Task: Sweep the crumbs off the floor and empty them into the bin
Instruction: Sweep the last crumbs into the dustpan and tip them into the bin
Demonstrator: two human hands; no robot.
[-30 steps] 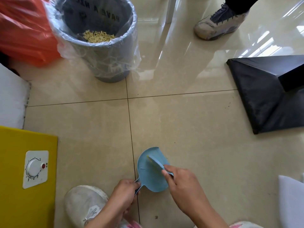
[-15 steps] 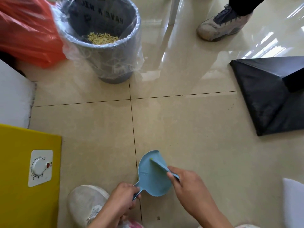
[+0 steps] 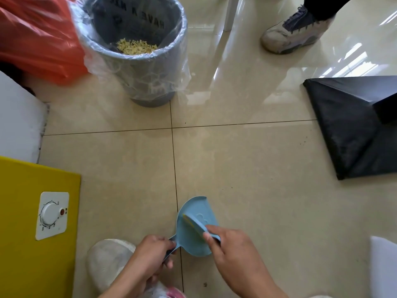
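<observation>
Light-blue dustpan [image 3: 194, 233] and brush [image 3: 196, 225], grey bin [image 3: 148, 69] with pale-yellow crumbs [image 3: 136, 46], beige tiled floor [image 3: 247, 168], orange bag [image 3: 36, 37].

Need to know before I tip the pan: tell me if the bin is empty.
Not empty. The bin stands upright, and pale crumbs lie at its bottom.

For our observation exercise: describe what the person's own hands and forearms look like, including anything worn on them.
Both the left hand and the right hand are bare: no gloves, rings, watch or bracelet show. Both forearms are uncovered as far as the bottom edge of the picture, with no sleeve or cuff in view. The fingernails are short and plain. No markings can be made out.
</observation>
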